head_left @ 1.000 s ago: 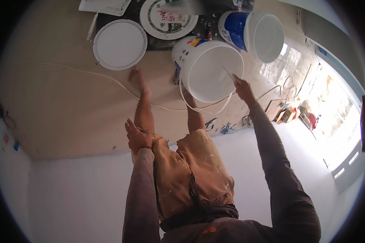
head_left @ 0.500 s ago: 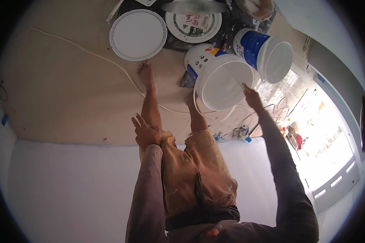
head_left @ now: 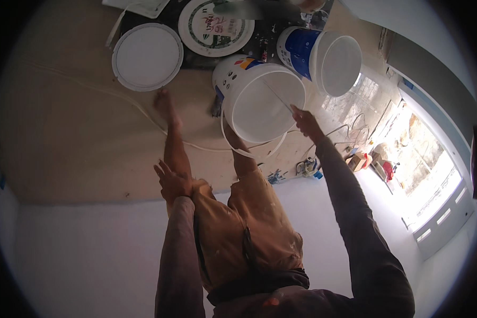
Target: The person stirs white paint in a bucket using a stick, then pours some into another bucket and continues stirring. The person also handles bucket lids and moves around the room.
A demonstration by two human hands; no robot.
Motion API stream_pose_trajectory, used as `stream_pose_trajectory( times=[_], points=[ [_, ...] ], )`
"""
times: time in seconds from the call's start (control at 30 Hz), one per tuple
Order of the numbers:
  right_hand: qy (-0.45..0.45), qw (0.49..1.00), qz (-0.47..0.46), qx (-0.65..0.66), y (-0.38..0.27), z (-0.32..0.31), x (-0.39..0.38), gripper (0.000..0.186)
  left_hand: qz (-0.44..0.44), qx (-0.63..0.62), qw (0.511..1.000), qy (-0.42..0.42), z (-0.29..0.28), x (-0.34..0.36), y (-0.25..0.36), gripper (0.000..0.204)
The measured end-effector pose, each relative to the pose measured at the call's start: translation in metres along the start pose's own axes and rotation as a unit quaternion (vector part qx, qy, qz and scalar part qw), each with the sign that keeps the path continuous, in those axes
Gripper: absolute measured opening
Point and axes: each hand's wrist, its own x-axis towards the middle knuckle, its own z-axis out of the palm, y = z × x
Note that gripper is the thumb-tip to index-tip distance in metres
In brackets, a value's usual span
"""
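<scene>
The fingers of the right hand (head_left: 306,123) still pinch a thin stick (head_left: 278,95), which shows longer than a second ago and slants from them across the mouth of the white bucket (head_left: 258,117) just to their left. The left hand (head_left: 174,184) keeps its fingers spread over the left leg (head_left: 176,151).

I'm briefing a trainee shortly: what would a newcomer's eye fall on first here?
First, probably the open white bucket in the upper middle, with a thin tool in the right hand pointing across its mouth. Next, the glaring opening at the far right. Then the second bucket, above and right of the first.
</scene>
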Motion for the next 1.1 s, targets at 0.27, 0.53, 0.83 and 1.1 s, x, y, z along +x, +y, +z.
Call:
stream_pose_trajectory(
  times=[0.27, 0.53, 0.83, 1.1],
  points=[
    [-0.013, 0.963, -0.184, -0.195, 0.019, 0.1, -0.033, 0.046, 0.007, 0.038, 0.999, -0.012, 0.007, -0.001, 0.009, 0.081],
    [0.026, 0.933, 0.258, 0.251, -0.023, 0.048, -0.044, 0.036, 0.01, 0.052, 0.999, -0.005, 0.013, -0.002, 0.006, 0.084],
    [0.001, 0.963, 0.183, 0.196, -0.021, 0.036, -0.061, 0.039, 0.001, 0.014, 1.0, -0.005, 0.011, 0.001, 0.003, 0.085],
    [-0.032, 0.969, 0.134, 0.206, -0.027, 0.042, -0.07, 0.041, 0.001, 0.008, 1.0, -0.015, 0.005, 0.0, 0.001, 0.082]
  ],
)
